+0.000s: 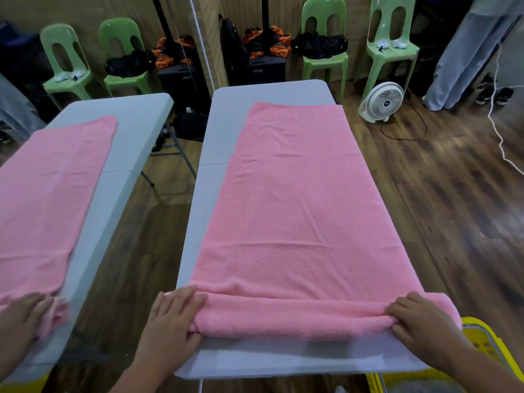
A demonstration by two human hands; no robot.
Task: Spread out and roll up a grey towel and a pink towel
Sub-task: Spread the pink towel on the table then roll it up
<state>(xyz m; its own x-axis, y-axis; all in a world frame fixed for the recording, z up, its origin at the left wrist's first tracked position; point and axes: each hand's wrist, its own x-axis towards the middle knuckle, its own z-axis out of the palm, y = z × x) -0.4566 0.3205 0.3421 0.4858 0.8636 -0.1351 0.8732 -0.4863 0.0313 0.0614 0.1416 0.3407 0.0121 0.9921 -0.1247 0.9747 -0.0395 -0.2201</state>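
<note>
We have the pink towel (295, 194) spread lengthwise down the desk (215, 131), flat and mostly smooth, with only faint creases across its middle. Its far edge lies near the desk's 12 o'clock end, with bare desk showing along the 9 o'clock side. So the spreading of this towel looks done.

The rolling, as we judge it, has only just begun. At the 6 o'clock end the near edge is turned over into a low, soft roll (292, 319), perhaps one or two turns thick, lying across the towel's full width. Nearly all of the length ahead of it is flat and unrolled.

Our left hand (173, 316) lies on the roll's 9 o'clock end, fingers fairly straight and pressing down on top, gripping nothing. Our right hand (422, 321) is at the 3 o'clock end, its fingers bent over the roll and the thumb tucked beneath, pinching the cloth.

What is left for the pink towel is to carry the roll evenly toward 12 o'clock, keeping both ends level so that it does not cone.

We see no grey towel anywhere. A yellow basket (487, 344) sits at 5 o'clock, but we cannot tell what it holds, so we cannot say whether that half of the task is finished or not yet started. The mirror (127, 222) at 9 o'clock only repeats the same desk and towel.
</note>
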